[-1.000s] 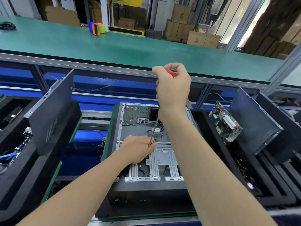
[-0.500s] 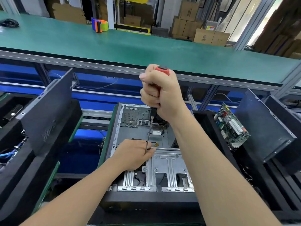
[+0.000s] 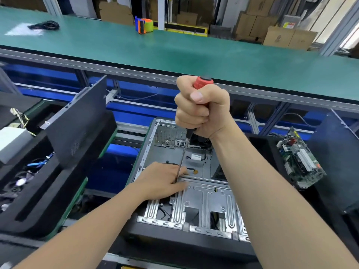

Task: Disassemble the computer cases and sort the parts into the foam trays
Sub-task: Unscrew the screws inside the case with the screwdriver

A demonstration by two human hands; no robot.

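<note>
Head view, as I watch it from the remote station. The open computer case (image 3: 206, 200) lies on its side at centre, directly beneath both of my hands, its bare metal interior facing up and its black front edge nearest the camera.

My right hand (image 3: 200, 107) is held high over the rear half of the case, fingers and thumb wrapped in a full fist around the red handle of a screwdriver (image 3: 184, 152). The shaft runs down and slightly left from that fist into the case.

My left hand (image 3: 161, 181) rests low on the left edge of the silver drive cage (image 3: 209, 208), palm down. Its fingers are gathered at the lower end of the shaft, where the tip meets the metal. The hand is blurred there, so I cannot tell whether the fingers pinch the shaft or only lie against it.

A black foam tray (image 3: 38, 200) stands left of the case with a dark side panel (image 3: 77, 123) leaning in it and loose cables (image 3: 37, 164) in a compartment. A second foam tray (image 3: 260, 148) at the right holds a green motherboard (image 3: 299, 158), tilted on edge. A green bench (image 3: 174, 51) spans the background.
</note>
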